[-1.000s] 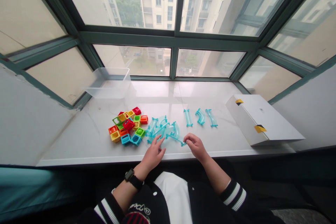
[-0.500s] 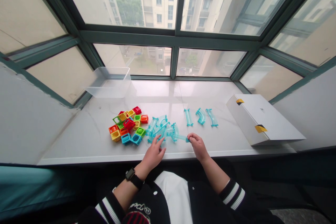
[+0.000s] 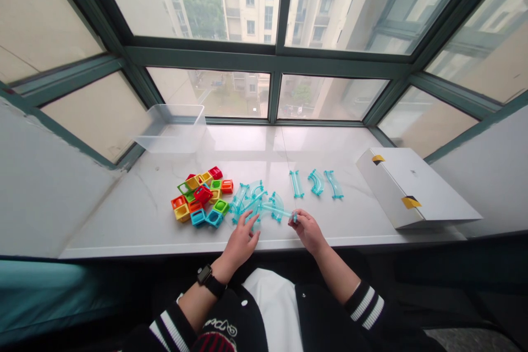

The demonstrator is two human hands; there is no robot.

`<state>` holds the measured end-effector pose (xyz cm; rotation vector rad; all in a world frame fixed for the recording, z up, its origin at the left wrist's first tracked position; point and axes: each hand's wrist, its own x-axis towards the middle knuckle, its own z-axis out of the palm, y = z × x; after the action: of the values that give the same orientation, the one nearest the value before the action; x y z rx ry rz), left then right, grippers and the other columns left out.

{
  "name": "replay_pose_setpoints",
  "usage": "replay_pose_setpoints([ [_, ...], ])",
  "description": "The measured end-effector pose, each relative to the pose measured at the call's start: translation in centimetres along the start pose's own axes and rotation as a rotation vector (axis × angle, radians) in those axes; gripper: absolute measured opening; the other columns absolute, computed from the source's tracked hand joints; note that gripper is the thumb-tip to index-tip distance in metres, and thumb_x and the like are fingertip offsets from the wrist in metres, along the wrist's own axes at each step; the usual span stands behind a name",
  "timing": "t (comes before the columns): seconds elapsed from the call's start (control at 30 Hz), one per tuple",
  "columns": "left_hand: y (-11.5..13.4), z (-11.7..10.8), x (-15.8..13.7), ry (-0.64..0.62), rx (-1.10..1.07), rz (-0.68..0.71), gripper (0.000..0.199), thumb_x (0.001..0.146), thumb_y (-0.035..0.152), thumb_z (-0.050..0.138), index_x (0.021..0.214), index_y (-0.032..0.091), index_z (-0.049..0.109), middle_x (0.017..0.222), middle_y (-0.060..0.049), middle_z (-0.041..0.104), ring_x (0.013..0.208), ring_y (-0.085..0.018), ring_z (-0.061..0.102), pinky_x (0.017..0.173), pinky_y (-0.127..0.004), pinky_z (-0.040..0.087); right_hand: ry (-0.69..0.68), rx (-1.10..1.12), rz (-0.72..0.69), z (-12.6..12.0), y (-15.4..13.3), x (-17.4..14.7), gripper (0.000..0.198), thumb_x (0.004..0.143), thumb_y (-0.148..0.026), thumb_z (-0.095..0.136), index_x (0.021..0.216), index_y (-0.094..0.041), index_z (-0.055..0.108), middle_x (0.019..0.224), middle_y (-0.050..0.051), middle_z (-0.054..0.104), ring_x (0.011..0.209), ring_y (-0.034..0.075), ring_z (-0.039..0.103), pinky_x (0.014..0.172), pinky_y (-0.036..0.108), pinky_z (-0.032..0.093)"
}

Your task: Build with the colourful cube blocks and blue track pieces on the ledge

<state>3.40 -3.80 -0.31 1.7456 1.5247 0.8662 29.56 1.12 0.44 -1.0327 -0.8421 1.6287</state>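
Observation:
My right hand (image 3: 307,229) pinches the right end of a straight, see-through blue track piece (image 3: 280,210), whose other end reaches over the pile. Fingers spread, my left hand (image 3: 242,239) rests at the near edge of the heap of blue track pieces (image 3: 247,197) and grips nothing that I can see. Behind my right hand, three track pieces lie apart in a row: a straight track piece (image 3: 296,184), a curved track piece (image 3: 315,182) and a wavy track piece (image 3: 333,185).
Left of the track heap lie several coloured hollow blocks (image 3: 202,194). A clear plastic bin (image 3: 173,137) stands at the back left by the window. On the right sits a white box (image 3: 421,187) with yellow-black tabs. The white sill (image 3: 157,246) ends just before my body.
The right end of the straight track piece has risen slightly in my right hand, and that hand has turned a little. My left hand has hardly moved.

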Motion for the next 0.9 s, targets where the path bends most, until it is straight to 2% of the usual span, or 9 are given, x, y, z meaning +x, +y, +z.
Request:
replay_pose_setpoints([
  [0.2,1.6,-1.2,0.7,0.094,-0.119,0.026,0.044,0.103,0.043,0.056,0.143,0.026,0.059,0.141,-0.013,0.063,0.075,-0.014,0.062,0.081,-0.037,0.063,-0.051,0.154,0.103,0.2,-0.4,-0.1,0.014,0.078,-0.032,0.077,0.085,-0.024,0.069,0.074,0.001,0.062,0.075,0.019,0.059,0.081,0.040,0.054],
  [0.33,2.2,-2.1,1.8,0.122,-0.303,-0.021,0.053,0.102,0.051,0.058,0.149,0.025,0.055,0.141,-0.013,0.065,0.085,-0.016,0.068,0.074,-0.032,0.063,-0.114,0.208,0.176,0.5,-0.6,-0.4,0.014,0.079,-0.031,0.079,0.086,-0.023,0.070,0.074,0.000,0.063,0.073,0.018,0.059,0.081,0.039,0.053],
  [0.47,2.9,-2.9,2.4,0.114,-0.406,-0.052,0.049,0.099,0.055,0.062,0.136,0.022,0.066,0.132,-0.013,0.071,0.093,-0.021,0.073,0.075,-0.033,0.064,-0.186,0.211,0.231,0.9,-0.7,-0.8,0.016,0.077,-0.028,0.082,0.087,-0.023,0.071,0.076,0.000,0.063,0.073,0.017,0.059,0.080,0.036,0.053],
  [0.57,3.2,-3.1,2.4,0.124,-0.441,-0.063,0.045,0.097,0.057,0.063,0.121,0.020,0.072,0.114,-0.011,0.076,0.090,-0.022,0.074,0.075,-0.035,0.065,-0.214,0.207,0.247,1.1,-0.8,-1.0,0.024,0.079,-0.036,0.085,0.093,-0.023,0.071,0.079,0.001,0.064,0.074,0.017,0.060,0.081,0.037,0.054],
  [0.7,2.7,-3.0,2.4,0.157,-0.470,-0.089,0.049,0.094,0.062,0.065,0.115,0.018,0.073,0.108,-0.011,0.078,0.083,-0.021,0.073,0.071,-0.034,0.064,-0.241,0.186,0.247,1.0,-0.9,-1.1,0.038,0.083,-0.054,0.084,0.101,-0.025,0.070,0.091,0.004,0.068,0.081,0.019,0.063,0.080,0.037,0.054],
  [0.9,2.1,-2.8,2.4,0.183,-0.488,-0.135,0.055,0.091,0.068,0.067,0.114,0.018,0.072,0.097,-0.009,0.079,0.076,-0.021,0.073,0.071,-0.035,0.063,-0.244,0.128,0.223,0.8,-0.6,-1.1,0.044,0.075,-0.042,0.094,0.108,-0.026,0.071,0.096,0.003,0.070,0.084,0.017,0.064,0.082,0.034,0.053],
])
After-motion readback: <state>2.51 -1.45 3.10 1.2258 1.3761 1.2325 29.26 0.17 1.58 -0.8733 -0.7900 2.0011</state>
